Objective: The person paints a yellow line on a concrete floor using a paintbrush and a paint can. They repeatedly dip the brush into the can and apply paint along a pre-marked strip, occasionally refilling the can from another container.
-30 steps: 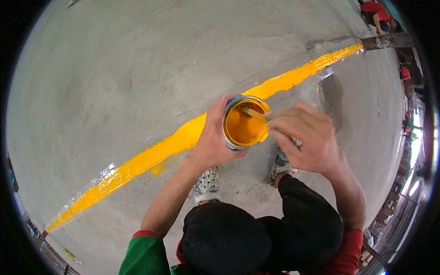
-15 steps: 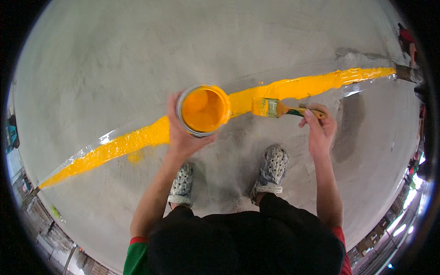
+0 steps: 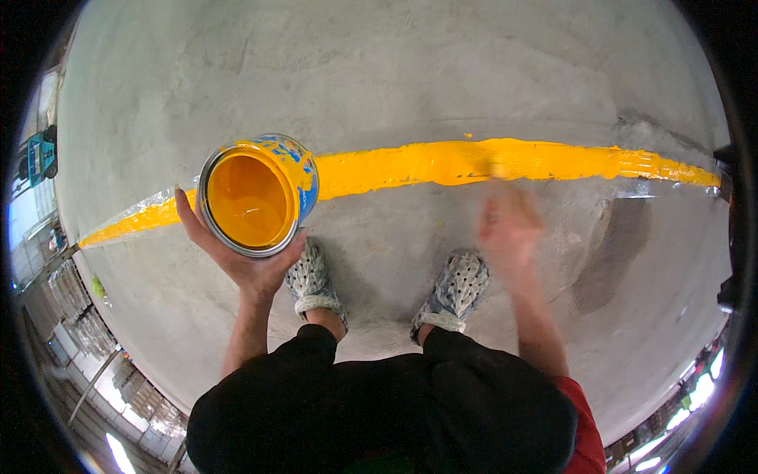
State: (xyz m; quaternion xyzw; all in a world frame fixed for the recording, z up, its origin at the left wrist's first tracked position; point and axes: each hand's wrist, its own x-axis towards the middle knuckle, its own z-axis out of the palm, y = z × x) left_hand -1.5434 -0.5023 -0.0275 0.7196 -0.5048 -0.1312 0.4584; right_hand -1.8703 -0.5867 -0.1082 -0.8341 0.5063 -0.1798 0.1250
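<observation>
My left hand [image 3: 254,272] is wrapped round a paint can [image 3: 307,183] from below and the left. The can has a blue and yellow paint-smeared wall, and its open mouth tilts toward me, showing yellow-orange paint [image 3: 251,201] inside. My right hand [image 3: 512,225] is closed on a paintbrush [image 3: 493,164], both smeared by motion. The brush is over the yellow stripe [image 3: 395,166] that crosses the grey floor from left to right; its bristles are too blurred to tell whether they touch it.
My patterned clogs, left [image 3: 314,280] and right [image 3: 460,288], stand just short of the stripe. Clear film [image 3: 154,200] edges the stripe at left. A dark patch [image 3: 620,249] marks the floor at right. A teal vehicle [image 3: 39,156] stands at the far left.
The paint can has moved left with my left hand and tilts more toward me. My right hand has shifted left and down, while the brush has swung up over the stripe.
</observation>
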